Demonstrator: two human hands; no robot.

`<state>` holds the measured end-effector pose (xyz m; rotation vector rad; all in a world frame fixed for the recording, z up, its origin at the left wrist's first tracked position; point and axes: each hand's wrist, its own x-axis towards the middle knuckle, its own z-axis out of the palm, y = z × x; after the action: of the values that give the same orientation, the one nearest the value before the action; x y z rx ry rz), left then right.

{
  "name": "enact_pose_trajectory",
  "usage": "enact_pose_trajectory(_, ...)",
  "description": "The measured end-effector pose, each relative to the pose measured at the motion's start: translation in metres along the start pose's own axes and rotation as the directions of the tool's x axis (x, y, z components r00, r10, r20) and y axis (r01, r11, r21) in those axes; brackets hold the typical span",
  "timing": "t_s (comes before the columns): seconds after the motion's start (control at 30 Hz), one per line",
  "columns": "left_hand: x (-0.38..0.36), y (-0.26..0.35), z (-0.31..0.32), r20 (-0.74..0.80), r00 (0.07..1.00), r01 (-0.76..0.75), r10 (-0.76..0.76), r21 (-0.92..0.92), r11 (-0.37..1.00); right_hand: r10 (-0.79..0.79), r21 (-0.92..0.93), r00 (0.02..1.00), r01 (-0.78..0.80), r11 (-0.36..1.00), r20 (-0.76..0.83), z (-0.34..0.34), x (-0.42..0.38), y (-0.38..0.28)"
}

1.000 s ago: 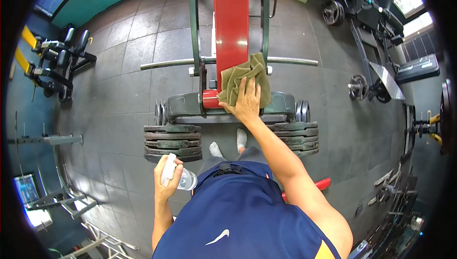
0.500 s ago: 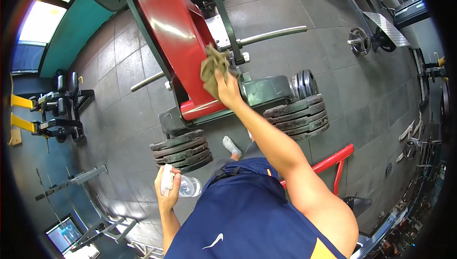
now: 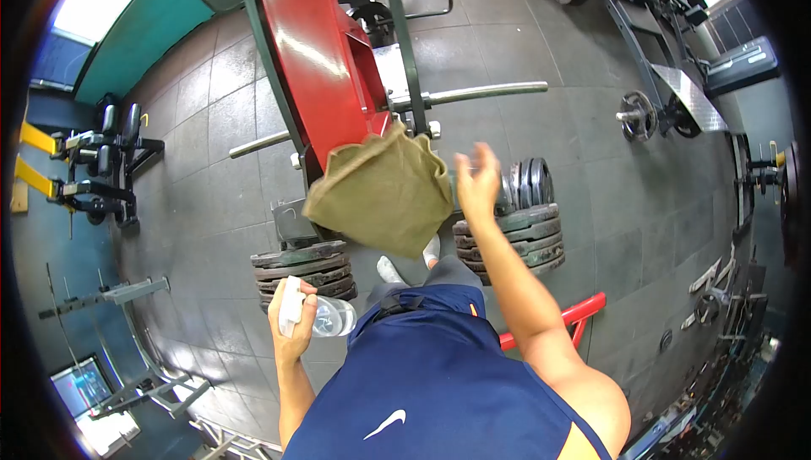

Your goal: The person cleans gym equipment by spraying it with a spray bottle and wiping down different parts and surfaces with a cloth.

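An olive-green cloth [image 3: 380,194] is spread out near the lower end of the red machine frame [image 3: 308,54], overlapping it in this view. Just right of the cloth's edge, my right hand [image 3: 479,183] is open, its fingers apart and nothing between them. Low on the left, my left hand [image 3: 291,318] is wrapped around the neck of a clear spray bottle [image 3: 335,317] with a white trigger head. The cloth hides the machine's base behind it.
Stacked weight plates stand on the left [image 3: 308,270] and right [image 3: 528,240] of the machine base. A metal bar [image 3: 490,92] juts out to the right. Close by my right arm is a red tubular frame [image 3: 583,310]. Other gym machines line both sides.
The cloth, bunched in my right hand against the red frame before, is now unfolded and out of the hand. My right hand has moved right and opened. My left hand keeps the bottle.
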<state>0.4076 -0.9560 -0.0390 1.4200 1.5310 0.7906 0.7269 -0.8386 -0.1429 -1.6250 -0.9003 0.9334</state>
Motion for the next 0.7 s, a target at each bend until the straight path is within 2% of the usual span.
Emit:
enact_pose_trajectory(0.03,-0.005,-0.001,-0.001,-0.016,1.000,0.013,-0.013,0.003,1.000,-0.279,-0.144,0.953,0.261,0.954,-0.119,0.009,-0.010,0.025)
enact_pose_trajectory(0.07,-0.009,0.000,-0.001,-0.029,0.999,0.025,-0.024,0.030,0.999,-0.537,-0.310,0.820,0.468,0.828,-0.199,0.016,-0.024,0.041)
enact_pose_trajectory(0.1,-0.013,-0.002,-0.001,-0.030,0.998,0.063,-0.063,0.023,0.998,-0.664,-0.529,0.717,0.656,0.538,0.213,0.028,-0.041,0.041)
enact_pose_trajectory(0.13,-0.017,-0.004,-0.001,-0.024,0.994,0.103,-0.103,0.017,0.995,-0.570,-0.536,0.745,0.655,0.532,0.346,0.048,-0.056,0.039)
enact_pose_trajectory(0.17,-0.018,-0.006,-0.001,-0.014,0.990,0.137,-0.137,0.015,0.990,-0.502,-0.557,0.774,0.629,0.543,0.385,0.063,-0.056,0.049)
enact_pose_trajectory(0.23,-0.019,-0.010,0.000,-0.011,0.997,0.078,-0.078,0.073,0.994,-0.448,-0.591,0.814,0.578,0.563,0.370,0.078,-0.047,0.050)
enact_pose_trajectory(0.27,-0.022,-0.011,0.000,-0.006,0.998,0.059,-0.059,0.105,0.993,-0.459,-0.582,0.795,0.605,0.544,0.397,0.080,-0.035,0.050)
enact_pose_trajectory(0.37,-0.024,-0.010,0.002,0.008,0.982,0.186,-0.186,0.009,0.982,-0.482,-0.552,0.748,0.663,0.505,0.457,0.070,-0.025,0.061)
enact_pose_trajectory(0.43,-0.019,-0.005,0.007,0.038,0.991,0.122,-0.125,0.077,0.990,-0.545,-0.525,0.722,0.688,0.502,0.426,0.069,-0.031,0.078)
enact_pose_trajectory(0.47,-0.018,0.000,0.009,0.038,0.993,0.107,-0.111,0.093,0.990,-0.569,-0.489,0.748,0.658,0.573,0.340,0.064,-0.044,0.081)
enact_pose_trajectory(0.57,-0.018,0.003,0.009,0.016,0.994,0.106,-0.108,0.096,0.990,-0.508,-0.507,0.831,0.547,0.666,0.229,0.056,-0.067,0.096)
enact_pose_trajectory(0.6,-0.019,0.002,0.009,0.000,0.992,0.125,-0.126,0.081,0.989,-0.494,-0.570,0.857,0.482,0.666,0.147,0.061,-0.064,0.073)
enact_pose_trajectory(0.7,-0.017,0.004,0.011,0.028,0.986,0.159,-0.162,0.092,0.983,-0.316,-0.576,0.877,0.477,0.663,0.363,0.078,-0.024,0.022)
